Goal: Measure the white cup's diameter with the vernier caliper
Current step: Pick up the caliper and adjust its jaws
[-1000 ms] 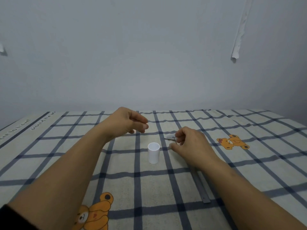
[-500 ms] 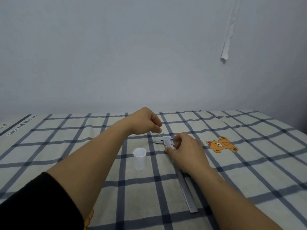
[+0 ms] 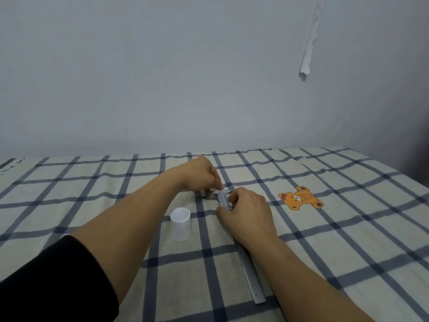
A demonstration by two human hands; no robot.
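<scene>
Your right hand [image 3: 249, 216] grips the caliper [image 3: 251, 278] at its slider, fingers closed on the metal. Your left hand [image 3: 201, 175] pinches the caliper's head at 12 o'clock. The caliper lies flat on the checked cloth [image 3: 348, 228]. The cup [image 3: 180, 224] stands upright at 9 o'clock of your right hand, untouched.

Setting: plain pale grey-blue wall [image 3: 185, 77] fills upper half; dim, even light, no hard shadows. Torn white strip [image 3: 310, 38] hangs on wall at upper rt, lower end ragged. Wall darker at far rt edge. Below: flat surface under cream cloth [image 3: 348, 228] w/ dark blue grid; orange bear print [image 3: 300, 197] at rt; black lettering [image 3: 10, 167] at far lt edge, partly cut off.
</scene>
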